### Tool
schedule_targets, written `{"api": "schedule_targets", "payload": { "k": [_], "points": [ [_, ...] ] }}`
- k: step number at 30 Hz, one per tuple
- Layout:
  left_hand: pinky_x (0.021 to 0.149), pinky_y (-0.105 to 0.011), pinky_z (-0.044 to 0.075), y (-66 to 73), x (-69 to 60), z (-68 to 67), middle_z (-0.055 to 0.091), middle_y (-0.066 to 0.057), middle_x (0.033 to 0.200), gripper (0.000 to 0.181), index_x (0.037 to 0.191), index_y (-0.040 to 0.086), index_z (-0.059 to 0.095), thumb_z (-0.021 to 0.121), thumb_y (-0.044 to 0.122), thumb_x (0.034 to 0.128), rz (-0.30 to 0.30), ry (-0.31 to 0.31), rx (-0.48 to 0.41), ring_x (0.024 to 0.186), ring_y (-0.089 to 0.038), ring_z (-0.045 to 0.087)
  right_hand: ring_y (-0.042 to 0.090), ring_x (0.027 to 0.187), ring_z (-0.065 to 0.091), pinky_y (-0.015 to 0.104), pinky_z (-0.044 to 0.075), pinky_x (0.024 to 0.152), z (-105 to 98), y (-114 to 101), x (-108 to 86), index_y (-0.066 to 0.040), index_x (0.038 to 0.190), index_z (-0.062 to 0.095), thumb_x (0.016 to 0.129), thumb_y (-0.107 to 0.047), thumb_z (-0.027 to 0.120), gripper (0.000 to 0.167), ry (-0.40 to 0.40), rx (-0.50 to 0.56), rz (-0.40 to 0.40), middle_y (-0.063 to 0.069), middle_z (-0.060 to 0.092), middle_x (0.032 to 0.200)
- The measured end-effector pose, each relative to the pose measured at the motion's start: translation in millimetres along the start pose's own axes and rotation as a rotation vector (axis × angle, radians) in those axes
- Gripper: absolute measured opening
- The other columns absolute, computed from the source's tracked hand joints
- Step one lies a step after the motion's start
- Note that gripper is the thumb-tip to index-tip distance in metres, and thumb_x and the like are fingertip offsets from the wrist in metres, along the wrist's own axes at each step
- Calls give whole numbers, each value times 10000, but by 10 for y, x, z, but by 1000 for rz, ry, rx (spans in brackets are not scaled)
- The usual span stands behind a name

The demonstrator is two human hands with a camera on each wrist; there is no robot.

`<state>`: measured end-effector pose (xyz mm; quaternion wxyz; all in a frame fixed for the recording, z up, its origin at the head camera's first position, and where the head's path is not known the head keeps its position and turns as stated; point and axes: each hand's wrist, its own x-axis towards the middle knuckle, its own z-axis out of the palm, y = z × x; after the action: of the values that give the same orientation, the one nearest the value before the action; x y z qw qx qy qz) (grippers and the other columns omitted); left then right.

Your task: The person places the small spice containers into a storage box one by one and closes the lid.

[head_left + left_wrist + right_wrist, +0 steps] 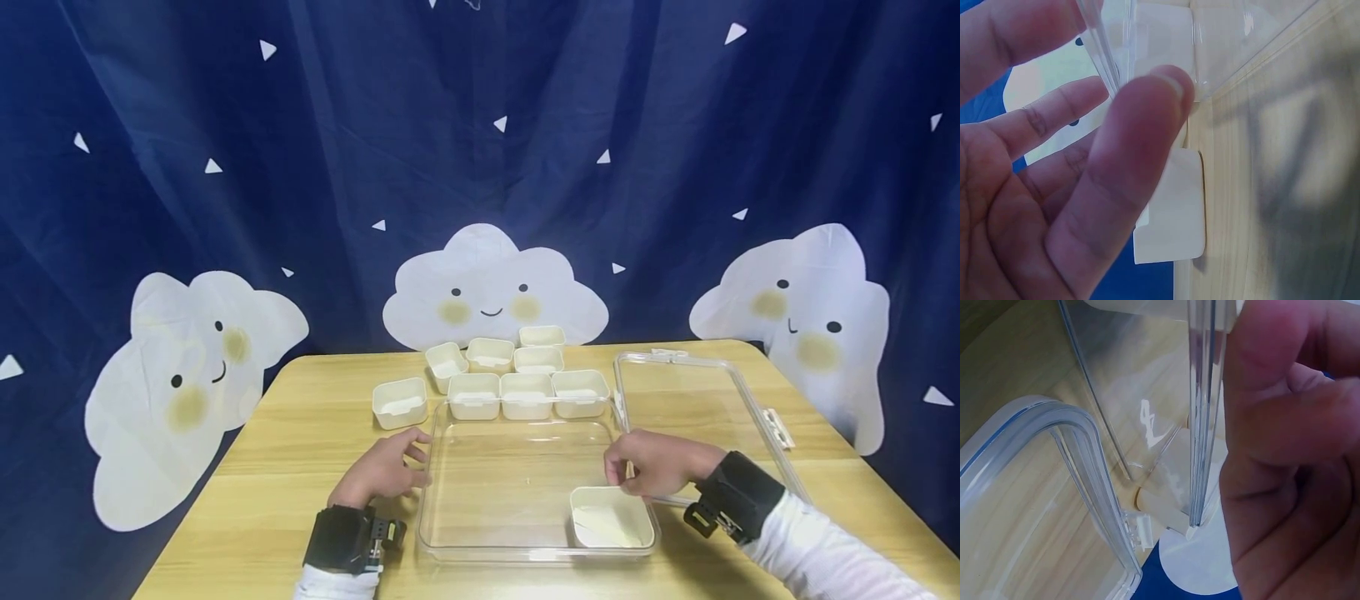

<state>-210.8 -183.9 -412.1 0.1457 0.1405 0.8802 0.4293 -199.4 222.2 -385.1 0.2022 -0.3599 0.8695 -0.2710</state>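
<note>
A small white open container (611, 518) sits in the front right corner of a large clear plastic box (517, 554). With curled fingers my right hand (660, 462) pinches its far rim; in the right wrist view the fingertips meet a white edge (1147, 307) at the top, and the clear wall stands beside them. My left hand (384, 471) is at the box's left side, its fingers loosely bent near the rim and holding nothing. In the left wrist view the thumb (1141, 137) passes in front of the clear wall.
Several white containers (527, 397) stand grouped behind the box, with one (401, 403) apart at its back left. A clear lid (750, 400) with white clips lies to the right. Behind the wooden table (300, 408) hangs a dark blue curtain (337, 167) with clouds.
</note>
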Motion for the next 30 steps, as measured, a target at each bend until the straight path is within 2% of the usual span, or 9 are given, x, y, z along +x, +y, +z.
{"api": "schedule_targets", "payload": {
  "k": [6, 10, 14, 16, 18, 21, 24, 27, 30],
  "points": [
    [606, -366, 570, 6, -11, 7, 616, -181, 1084, 555, 1302, -37, 512, 733, -16, 793, 6, -6, -7, 680, -228, 660, 66, 482, 581, 219, 516, 475, 18, 4, -2, -128, 792, 612, 803, 86, 613, 214, -1, 23, 12, -73, 582, 812],
    [605, -381, 570, 9, -12, 5, 603, -175, 1094, 556, 1312, -30, 508, 729, -9, 802, -7, -11, -17, 672, -226, 651, 22, 519, 569, 220, 524, 515, 15, 26, 5, -136, 801, 626, 809, 73, 625, 210, 9, 2, -2, -93, 593, 803],
    [598, -381, 567, 15, -12, 2, 606, -173, 1090, 554, 1309, -25, 513, 731, -2, 800, -16, -6, -8, 659, -230, 647, 12, 671, 573, 230, 522, 610, 0, 66, 24, -150, 802, 620, 826, 31, 645, 184, 61, -41, -68, -118, 599, 804],
    [594, -378, 565, 20, -12, 3, 610, -169, 1085, 553, 1307, -21, 517, 733, -2, 798, -22, -3, -1, 655, -231, 647, -8, 666, 536, 221, 501, 609, -7, 101, 36, -148, 793, 585, 836, 15, 658, 184, 99, -34, -119, -128, 581, 783],
    [594, -377, 564, 22, -13, 4, 611, -165, 1083, 555, 1308, -17, 518, 735, -2, 798, -29, 0, 2, 655, -231, 646, -15, 602, 503, 204, 469, 545, -7, 140, 46, -108, 755, 506, 843, 21, 661, 219, 128, 42, -162, -112, 556, 746],
    [597, -377, 565, 20, -16, 6, 611, -165, 1088, 558, 1311, -15, 515, 736, -2, 799, -36, -2, 1, 657, -229, 644, 31, 530, 477, 202, 445, 510, -5, 188, 55, -57, 689, 348, 871, 50, 624, 348, 126, 254, -212, -11, 406, 612],
    [598, -372, 564, 16, -19, 6, 610, -168, 1097, 560, 1314, -15, 512, 736, 1, 800, -30, -7, 0, 664, -223, 644, 138, 591, 551, 211, 445, 531, -15, 195, 54, -21, 673, 239, 917, 44, 570, 417, 107, 456, -203, 52, 386, 619],
    [598, -362, 562, 15, -21, 5, 611, -167, 1099, 559, 1313, -14, 514, 736, 3, 801, -23, -7, 2, 666, -219, 645, 187, 662, 588, 206, 443, 540, -45, 160, 43, -30, 696, 218, 971, -34, 533, 418, 76, 642, -100, 36, 489, 736],
    [601, -361, 561, 17, -21, 0, 611, -163, 1097, 559, 1313, -13, 516, 738, 7, 801, -20, -4, 7, 667, -222, 648, 121, 697, 545, 183, 391, 538, -75, 124, 29, -79, 720, 217, 1003, -100, 505, 404, 55, 826, 14, 19, 515, 828]
  ]
}}
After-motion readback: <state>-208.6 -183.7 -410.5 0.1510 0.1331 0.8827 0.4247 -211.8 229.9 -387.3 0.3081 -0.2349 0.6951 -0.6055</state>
